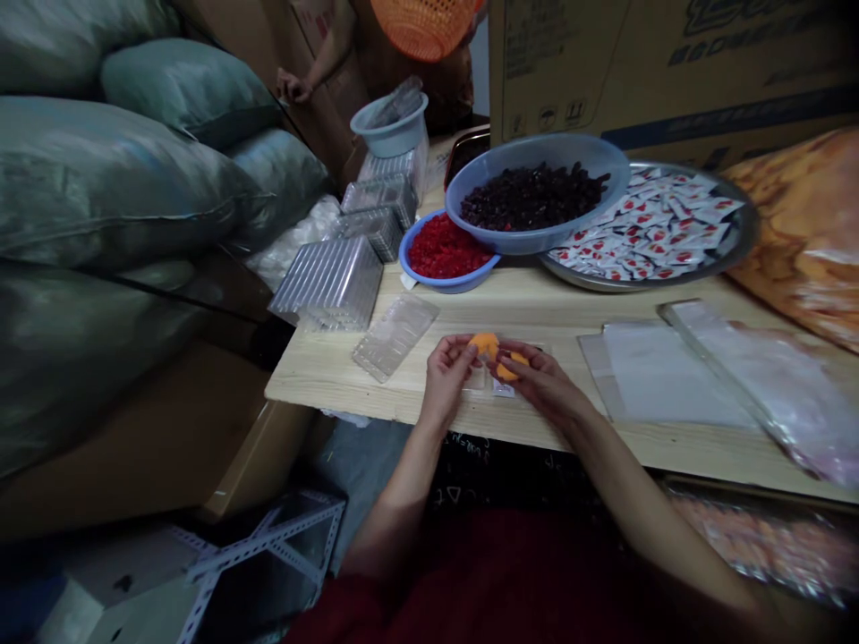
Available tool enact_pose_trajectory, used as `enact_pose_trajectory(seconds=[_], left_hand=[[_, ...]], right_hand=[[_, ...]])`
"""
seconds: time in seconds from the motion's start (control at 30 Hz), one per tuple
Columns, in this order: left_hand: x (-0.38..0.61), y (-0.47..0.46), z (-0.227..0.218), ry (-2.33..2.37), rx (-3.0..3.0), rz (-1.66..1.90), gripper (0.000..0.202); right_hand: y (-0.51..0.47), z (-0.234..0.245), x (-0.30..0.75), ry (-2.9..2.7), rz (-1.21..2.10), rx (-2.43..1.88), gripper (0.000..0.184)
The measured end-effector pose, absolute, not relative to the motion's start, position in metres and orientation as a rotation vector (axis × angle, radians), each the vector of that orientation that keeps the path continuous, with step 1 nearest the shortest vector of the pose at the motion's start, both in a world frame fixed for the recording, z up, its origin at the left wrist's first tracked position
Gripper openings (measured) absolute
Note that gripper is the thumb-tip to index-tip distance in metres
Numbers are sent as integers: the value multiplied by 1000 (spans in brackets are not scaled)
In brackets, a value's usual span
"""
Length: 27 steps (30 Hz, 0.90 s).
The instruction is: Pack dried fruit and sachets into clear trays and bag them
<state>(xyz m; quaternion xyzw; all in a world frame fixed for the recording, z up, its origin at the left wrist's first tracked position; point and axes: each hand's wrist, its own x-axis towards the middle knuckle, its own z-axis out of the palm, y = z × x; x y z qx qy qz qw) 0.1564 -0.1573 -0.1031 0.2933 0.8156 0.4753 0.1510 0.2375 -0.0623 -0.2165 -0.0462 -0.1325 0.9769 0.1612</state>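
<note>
My left hand [448,369] pinches a small orange piece [484,343] between thumb and fingers. A second orange piece [513,365] is gripped in my right hand [545,380], close beside the first. What exactly these pieces are is too small to tell. Beneath both hands a clear plastic tray [475,383] lies on the table, mostly covered by them, with a small white printed packet [503,389] at its near side. To the left of my hands rests another clear plastic tray [395,336].
On the wooden table [322,371] stand stacked clear trays [335,279], a blue basin [451,284] of red bits, a larger basin [537,237] of dark pieces and a metal tray [604,284] of white packets. Plastic bags [752,376] lie right. Another person's hand [293,87] shows behind.
</note>
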Motion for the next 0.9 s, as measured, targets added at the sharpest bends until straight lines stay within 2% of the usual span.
enact_pose_trajectory(seconds=[0.07,0.2,0.3,0.37,0.47,0.6,0.73,0.8,0.9], left_hand=[[162,-160,-108,2378,863,1304,32],[158,-163,-104,2658,1140,891,25],[151,-159,-92,2641,1360,636,31],[145,-157,-87,2619,1408,553,27],[133,-161,-91,2754,1279,634,17],[120,-172,-108,2915,979,849,17],[125,-174,-120,2957,980,817,16],[133,-171,-119,3042,1100,613,11],[141,-169,-116,3187,1292,117,7]], right_hand=[[-65,-216,226,-411,2718,-180,40],[-57,-223,209,-809,2501,-205,34],[-48,-225,201,-1078,2429,-83,27],[-45,-224,198,-1084,2422,-79,27],[-42,-226,196,-984,2413,-191,32],[-40,-231,204,-856,2480,-290,38],[-44,-232,216,-779,2533,-287,38],[-47,-230,219,-749,2545,-281,39],[-52,-227,223,-696,2578,-269,39]])
